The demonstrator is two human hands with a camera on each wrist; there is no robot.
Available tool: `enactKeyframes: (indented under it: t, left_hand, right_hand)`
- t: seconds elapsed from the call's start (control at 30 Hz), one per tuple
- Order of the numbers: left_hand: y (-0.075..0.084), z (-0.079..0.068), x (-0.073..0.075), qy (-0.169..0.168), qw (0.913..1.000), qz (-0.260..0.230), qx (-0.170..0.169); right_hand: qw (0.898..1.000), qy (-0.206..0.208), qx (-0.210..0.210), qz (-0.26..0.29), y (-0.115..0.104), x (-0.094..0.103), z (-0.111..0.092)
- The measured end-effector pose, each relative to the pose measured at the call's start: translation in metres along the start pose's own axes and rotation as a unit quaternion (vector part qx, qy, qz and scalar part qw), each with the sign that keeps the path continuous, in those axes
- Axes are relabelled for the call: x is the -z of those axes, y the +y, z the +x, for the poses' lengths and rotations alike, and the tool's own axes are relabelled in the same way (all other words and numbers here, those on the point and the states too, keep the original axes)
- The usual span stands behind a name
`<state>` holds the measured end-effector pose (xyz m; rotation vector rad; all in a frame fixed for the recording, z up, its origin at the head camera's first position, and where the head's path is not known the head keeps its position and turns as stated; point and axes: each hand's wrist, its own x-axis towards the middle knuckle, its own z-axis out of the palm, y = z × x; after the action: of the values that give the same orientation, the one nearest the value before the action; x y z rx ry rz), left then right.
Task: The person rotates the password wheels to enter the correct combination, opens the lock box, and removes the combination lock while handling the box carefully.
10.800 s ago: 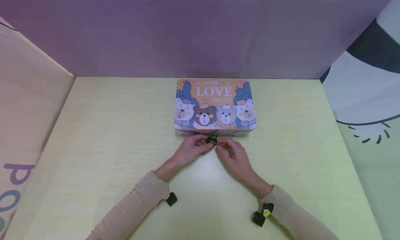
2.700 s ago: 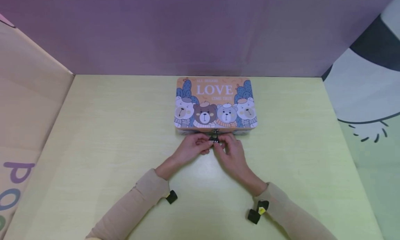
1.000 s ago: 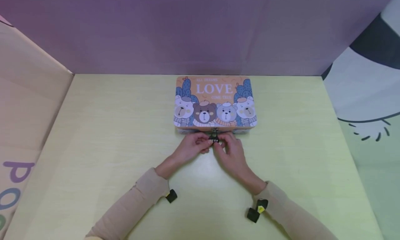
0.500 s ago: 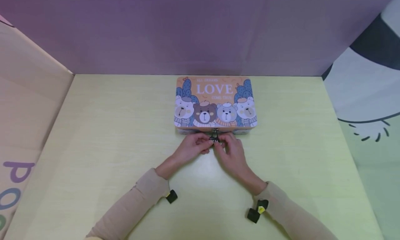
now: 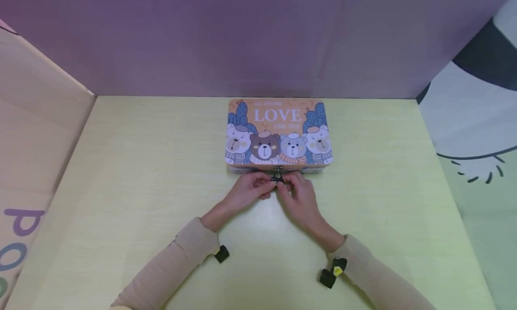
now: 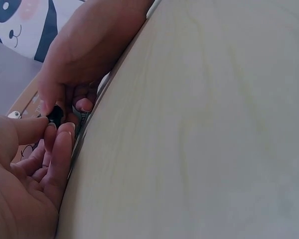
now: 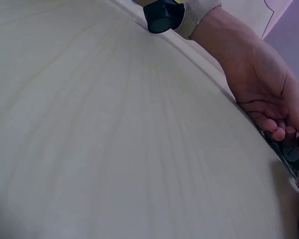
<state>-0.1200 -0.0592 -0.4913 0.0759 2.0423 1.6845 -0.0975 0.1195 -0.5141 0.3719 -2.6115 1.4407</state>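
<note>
A lidded box [image 5: 278, 139] printed with bears and the word LOVE stands near the back of the table, lid down. At its front clasp hangs a small black combination padlock [image 5: 278, 179]. My left hand [image 5: 244, 193] pinches the padlock's left side between thumb and fingers. From the other side my right hand [image 5: 299, 202] holds it, thumb at its lower front edge. In the left wrist view the padlock [image 6: 55, 115] shows dark between both sets of fingertips, largely covered by them. The right wrist view catches only its edge, by my left hand [image 7: 264, 74].
A pale wooden table [image 5: 141, 166] extends around the box. Behind it rises a purple panel [image 5: 258, 41], with printed panels at left and right. Small black cameras [image 5: 221, 254] sit on both sleeve cuffs.
Since the oldest frame, my right hand has come in against the padlock, which now sits more level. Over the last second, my right thumb has shifted slightly over the padlock's white marks.
</note>
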Motion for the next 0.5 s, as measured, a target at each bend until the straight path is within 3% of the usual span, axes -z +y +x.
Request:
enactKeyframes:
  t: [0.5]
  left_hand:
    - [0.0, 0.0004, 0.0007, -0.002, 0.9999, -0.01, 0.004]
  right_hand:
    - [1.0, 0.011, 0.01, 0.009, 0.0015, -0.0007, -0.0008]
